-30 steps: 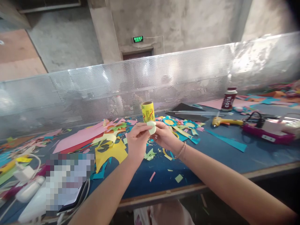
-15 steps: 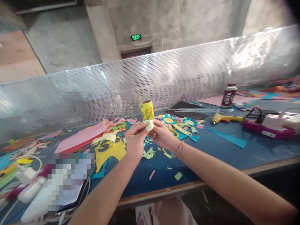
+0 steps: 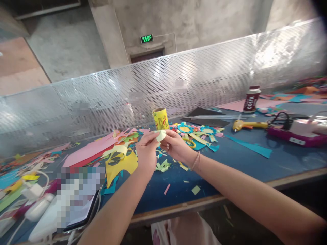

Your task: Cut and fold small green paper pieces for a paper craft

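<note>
Between my two hands, above the middle of the blue table, is a small piece of pale green paper (image 3: 161, 136). My left hand (image 3: 147, 146) pinches its left side with thumb and fingers. On the other side, my right hand (image 3: 176, 144) grips the paper's right edge, its lower fingers curled. Fingertips cover part of the piece, so its full shape is hidden. Just behind the hands stands a yellow cardboard tube (image 3: 160, 119) with printed writing. Light green paper scraps (image 3: 163, 165) lie on the table below the hands.
Left of my hands lie yellow cut paper (image 3: 122, 165) and pink sheets (image 3: 89, 149). A phone or tablet (image 3: 81, 204) lies near left. To the right are a yellow glue gun (image 3: 249, 125), a purple power strip (image 3: 296, 137) and a COSTA bottle (image 3: 251, 99). A perforated metal screen (image 3: 204, 75) stands behind.
The pale green paper has turned slightly between my fingers and shows a more angular face. Both hands keep their hold. The whole view has shifted a little.
</note>
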Demonstrator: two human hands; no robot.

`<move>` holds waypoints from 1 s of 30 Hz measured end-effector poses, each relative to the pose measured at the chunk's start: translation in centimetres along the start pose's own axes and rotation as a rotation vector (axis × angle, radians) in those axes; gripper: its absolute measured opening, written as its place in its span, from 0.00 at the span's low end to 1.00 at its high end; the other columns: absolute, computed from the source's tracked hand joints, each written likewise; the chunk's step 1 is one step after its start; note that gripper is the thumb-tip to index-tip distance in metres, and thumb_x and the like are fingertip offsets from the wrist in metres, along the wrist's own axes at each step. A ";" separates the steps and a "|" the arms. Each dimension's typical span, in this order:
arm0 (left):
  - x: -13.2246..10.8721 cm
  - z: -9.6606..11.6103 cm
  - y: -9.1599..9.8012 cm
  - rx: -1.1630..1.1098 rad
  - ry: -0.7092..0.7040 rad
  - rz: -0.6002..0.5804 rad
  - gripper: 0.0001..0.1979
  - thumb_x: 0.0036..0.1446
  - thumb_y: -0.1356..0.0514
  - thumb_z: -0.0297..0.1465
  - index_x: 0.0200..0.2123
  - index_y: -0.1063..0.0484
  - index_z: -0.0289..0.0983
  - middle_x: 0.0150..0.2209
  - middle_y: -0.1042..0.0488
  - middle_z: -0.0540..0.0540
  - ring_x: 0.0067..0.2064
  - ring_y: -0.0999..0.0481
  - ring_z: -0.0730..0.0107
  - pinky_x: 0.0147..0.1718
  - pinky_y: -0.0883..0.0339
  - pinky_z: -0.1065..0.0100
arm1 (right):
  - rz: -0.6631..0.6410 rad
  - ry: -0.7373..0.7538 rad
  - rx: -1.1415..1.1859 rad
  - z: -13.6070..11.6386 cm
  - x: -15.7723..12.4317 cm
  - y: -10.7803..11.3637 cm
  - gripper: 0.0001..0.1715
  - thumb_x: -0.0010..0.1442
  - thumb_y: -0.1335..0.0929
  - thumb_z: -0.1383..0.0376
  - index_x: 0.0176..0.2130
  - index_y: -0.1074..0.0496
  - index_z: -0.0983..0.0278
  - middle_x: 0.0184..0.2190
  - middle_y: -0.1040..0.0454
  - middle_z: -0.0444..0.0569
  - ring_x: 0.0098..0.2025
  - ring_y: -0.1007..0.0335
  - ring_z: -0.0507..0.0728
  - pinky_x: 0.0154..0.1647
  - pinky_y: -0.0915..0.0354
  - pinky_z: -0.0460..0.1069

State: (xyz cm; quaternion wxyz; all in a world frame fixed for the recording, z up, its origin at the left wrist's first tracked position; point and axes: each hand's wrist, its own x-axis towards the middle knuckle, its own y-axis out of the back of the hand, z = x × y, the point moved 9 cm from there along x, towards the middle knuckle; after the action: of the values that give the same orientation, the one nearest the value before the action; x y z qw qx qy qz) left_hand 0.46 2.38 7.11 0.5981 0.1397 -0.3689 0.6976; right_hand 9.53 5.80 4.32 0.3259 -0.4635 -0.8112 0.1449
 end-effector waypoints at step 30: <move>-0.2 -2.3 0.9 -0.053 0.138 0.131 0.08 0.41 0.35 0.29 0.30 0.23 0.38 0.32 0.22 0.47 0.36 0.25 0.71 0.39 0.33 0.67 | 0.191 0.126 -0.100 -0.8 -0.5 0.6 0.14 0.43 0.27 0.61 0.24 0.35 0.64 0.16 0.38 0.36 0.18 0.46 0.44 0.19 0.49 0.42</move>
State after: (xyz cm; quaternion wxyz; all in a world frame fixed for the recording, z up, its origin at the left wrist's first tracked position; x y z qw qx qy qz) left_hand 0.24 3.79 5.08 0.5788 0.0509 -0.3534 0.7332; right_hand 10.66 5.61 4.38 0.3376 -0.5624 -0.7474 0.1054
